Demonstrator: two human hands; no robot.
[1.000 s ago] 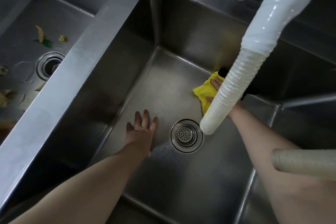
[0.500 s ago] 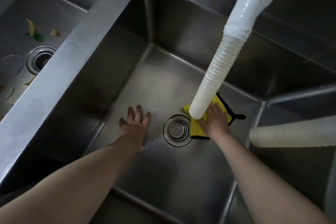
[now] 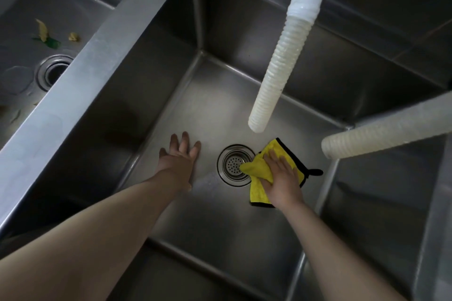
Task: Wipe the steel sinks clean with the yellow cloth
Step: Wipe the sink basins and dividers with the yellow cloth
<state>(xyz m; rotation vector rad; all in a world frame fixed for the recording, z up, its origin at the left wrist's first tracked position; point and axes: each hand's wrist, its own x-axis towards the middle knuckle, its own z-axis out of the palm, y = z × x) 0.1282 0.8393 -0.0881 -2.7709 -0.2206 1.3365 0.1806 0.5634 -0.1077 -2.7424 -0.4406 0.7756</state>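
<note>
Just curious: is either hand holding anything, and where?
The right hand presses flat on the middle of the yellow black-edged cloth; the left hand holds nothing.

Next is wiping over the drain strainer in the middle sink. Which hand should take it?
Right. The right hand already presses the yellow cloth flat on the sink floor, its corner lapping the drain strainer. The left hand lies bare and flat on the strainer's far side.
</note>
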